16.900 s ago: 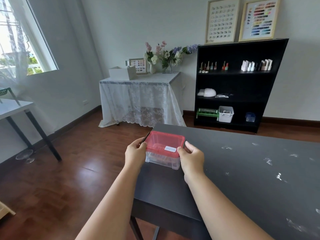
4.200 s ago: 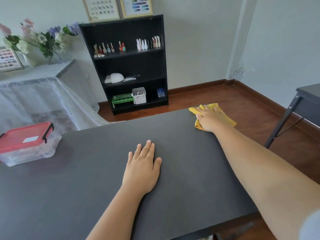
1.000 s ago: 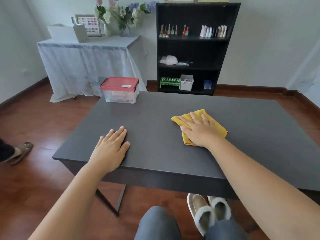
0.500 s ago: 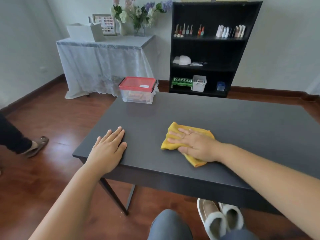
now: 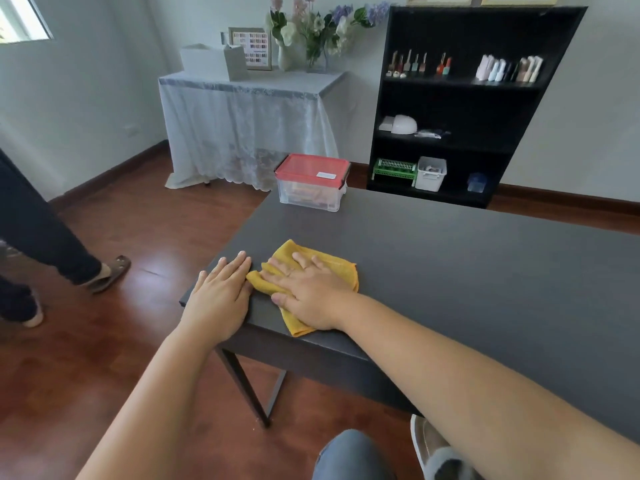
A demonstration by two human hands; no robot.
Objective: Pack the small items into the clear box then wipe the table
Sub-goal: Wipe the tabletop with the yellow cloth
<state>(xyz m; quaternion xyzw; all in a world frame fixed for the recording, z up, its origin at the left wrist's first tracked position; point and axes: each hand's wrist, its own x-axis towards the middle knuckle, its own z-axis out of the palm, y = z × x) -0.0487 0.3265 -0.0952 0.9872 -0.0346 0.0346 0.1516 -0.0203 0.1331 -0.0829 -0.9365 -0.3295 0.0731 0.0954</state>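
Observation:
The clear box point(image 5: 310, 194) with its red lid closed stands at the far left corner of the dark table point(image 5: 450, 258); small items show faintly through its wall. A yellow cloth point(image 5: 332, 266) lies near the table's front left corner. My right hand point(image 5: 306, 292) presses flat on the cloth, fingers spread. My left hand point(image 5: 220, 294) rests flat on the table's left corner, its fingers touching the cloth's left edge.
Another person's legs point(image 5: 38, 237) stand on the wooden floor to the left. A lace-covered side table point(image 5: 249, 123) and a black shelf unit point(image 5: 464, 105) line the back wall. My knee point(image 5: 349, 455) and slippers point(image 5: 436, 452) show below the table's front edge.
My right hand has slid the yellow cloth leftward along the front of the table until it meets my left hand. The left hand stays on the corner.

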